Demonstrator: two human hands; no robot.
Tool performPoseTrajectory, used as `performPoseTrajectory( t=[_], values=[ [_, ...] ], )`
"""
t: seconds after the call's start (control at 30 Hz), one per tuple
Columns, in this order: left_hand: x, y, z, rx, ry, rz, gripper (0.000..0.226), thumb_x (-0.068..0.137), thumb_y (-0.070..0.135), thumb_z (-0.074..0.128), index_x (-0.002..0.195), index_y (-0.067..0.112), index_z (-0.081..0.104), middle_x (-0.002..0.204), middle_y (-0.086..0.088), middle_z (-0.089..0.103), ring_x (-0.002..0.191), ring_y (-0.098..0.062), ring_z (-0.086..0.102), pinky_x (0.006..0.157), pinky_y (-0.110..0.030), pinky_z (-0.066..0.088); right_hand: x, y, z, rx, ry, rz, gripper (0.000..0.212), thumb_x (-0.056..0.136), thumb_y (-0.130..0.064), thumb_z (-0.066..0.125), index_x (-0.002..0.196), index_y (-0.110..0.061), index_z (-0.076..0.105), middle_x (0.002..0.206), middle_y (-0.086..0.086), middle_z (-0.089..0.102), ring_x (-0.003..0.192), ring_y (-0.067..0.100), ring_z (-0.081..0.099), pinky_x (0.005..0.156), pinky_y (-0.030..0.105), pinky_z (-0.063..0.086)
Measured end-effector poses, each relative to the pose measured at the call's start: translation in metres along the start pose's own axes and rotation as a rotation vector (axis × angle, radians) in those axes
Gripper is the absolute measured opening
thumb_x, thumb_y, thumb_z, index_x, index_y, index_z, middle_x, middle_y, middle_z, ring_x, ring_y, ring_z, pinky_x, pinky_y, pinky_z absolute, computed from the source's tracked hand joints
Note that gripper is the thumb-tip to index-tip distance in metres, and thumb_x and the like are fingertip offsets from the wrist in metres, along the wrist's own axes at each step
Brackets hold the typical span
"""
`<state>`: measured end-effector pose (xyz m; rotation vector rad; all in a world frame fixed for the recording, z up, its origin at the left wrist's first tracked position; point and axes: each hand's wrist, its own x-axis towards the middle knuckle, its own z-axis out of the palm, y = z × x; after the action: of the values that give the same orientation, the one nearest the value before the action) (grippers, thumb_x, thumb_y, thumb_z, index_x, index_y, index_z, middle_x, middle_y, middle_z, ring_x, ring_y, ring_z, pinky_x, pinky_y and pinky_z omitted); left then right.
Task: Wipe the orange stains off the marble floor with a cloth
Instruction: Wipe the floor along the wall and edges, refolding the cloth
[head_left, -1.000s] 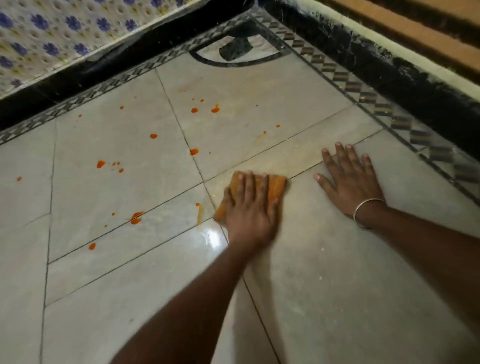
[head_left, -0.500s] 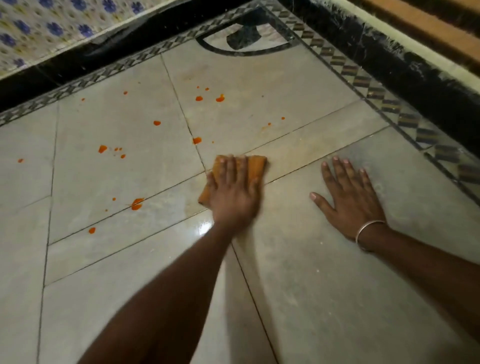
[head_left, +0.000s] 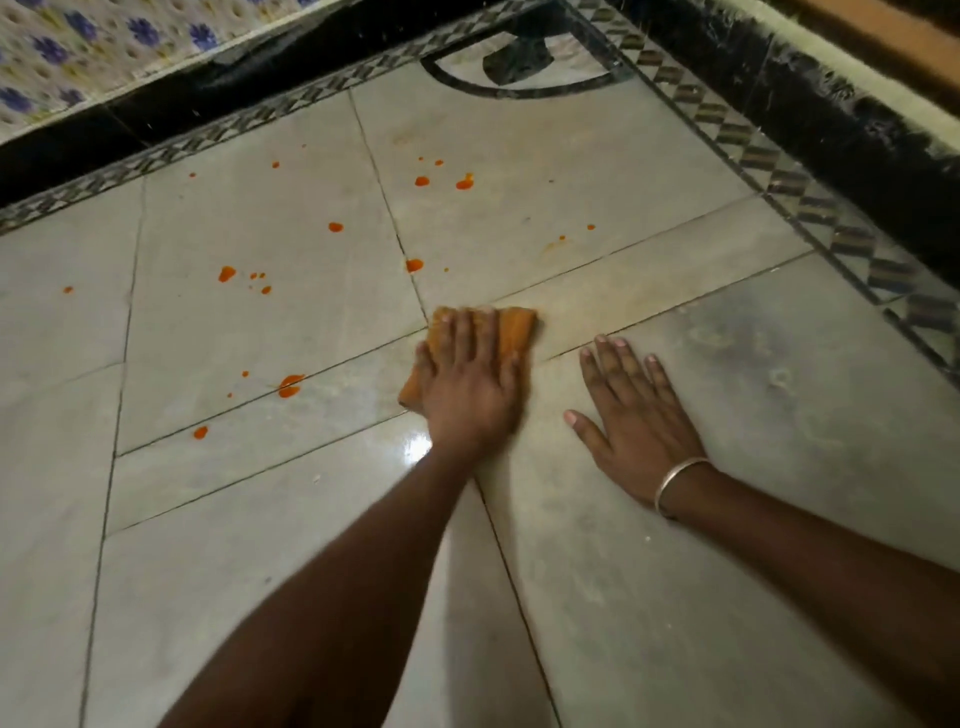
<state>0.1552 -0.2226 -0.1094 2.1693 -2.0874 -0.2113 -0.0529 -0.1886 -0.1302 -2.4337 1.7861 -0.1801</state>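
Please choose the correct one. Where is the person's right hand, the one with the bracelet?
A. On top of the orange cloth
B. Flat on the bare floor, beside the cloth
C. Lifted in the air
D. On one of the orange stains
B: the right hand lies flat with spread fingers on the marble floor, just right of the cloth, which the left hand presses.

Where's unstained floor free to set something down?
Free: the slab right of the right hand, up to the patterned border; the near floor left of the left forearm. Crowded: orange stains left of and beyond the cloth.
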Motion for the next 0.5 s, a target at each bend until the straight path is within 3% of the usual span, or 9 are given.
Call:
performPoseTrajectory(
  t=[0.1,0.2,0.33,0.5],
  values=[
    [-0.027,-0.016,0.002,-0.019,0.057,-0.254,0.068,0.108,0.055,0.016,0.168,0.025,0.004,0.176,-0.007,-0.001,0.161,-0.025,-0.010,0.128,-0.055,-0.006,0.011,-0.002,-0.002,0.001,-0.019,-0.014,0.078,0.099,-0.059,0.017,0.161,-0.012,0.015,0.169,0.012,0.010,0.156,0.026,0.004,0.126,0.050,0.007],
    [-0.061,0.010,0.010,-0.005,0.057,-0.166,0.071,0.106,0.056,0.014,0.168,0.022,0.006,0.175,-0.008,-0.003,0.161,-0.026,-0.011,0.127,-0.053,-0.011,0.028,-0.012,-0.001,0.005,-0.031,-0.058,0.077,0.099,-0.057,0.015,0.160,-0.010,0.018,0.168,0.015,0.013,0.156,0.029,0.008,0.126,0.051,0.008],
    [-0.012,-0.005,0.003,0.026,0.004,-0.001,0.068,0.107,0.058,0.018,0.167,0.029,0.007,0.176,-0.004,0.002,0.162,-0.023,-0.006,0.128,-0.054,-0.005,0.042,-0.020,0.002,0.008,-0.035,-0.100,0.076,0.098,-0.055,0.013,0.160,-0.010,0.019,0.168,0.014,0.014,0.156,0.029,0.010,0.126,0.050,0.008],
    [-0.021,-0.042,-0.004,-0.015,0.067,-0.290,0.067,0.109,0.056,0.017,0.167,0.026,0.004,0.176,-0.004,0.001,0.162,-0.025,-0.007,0.128,-0.057,-0.001,0.040,-0.017,0.003,0.014,-0.034,-0.103,0.076,0.099,-0.056,0.012,0.160,-0.011,0.016,0.168,0.013,0.011,0.156,0.028,0.008,0.126,0.050,0.009]
  ],
)
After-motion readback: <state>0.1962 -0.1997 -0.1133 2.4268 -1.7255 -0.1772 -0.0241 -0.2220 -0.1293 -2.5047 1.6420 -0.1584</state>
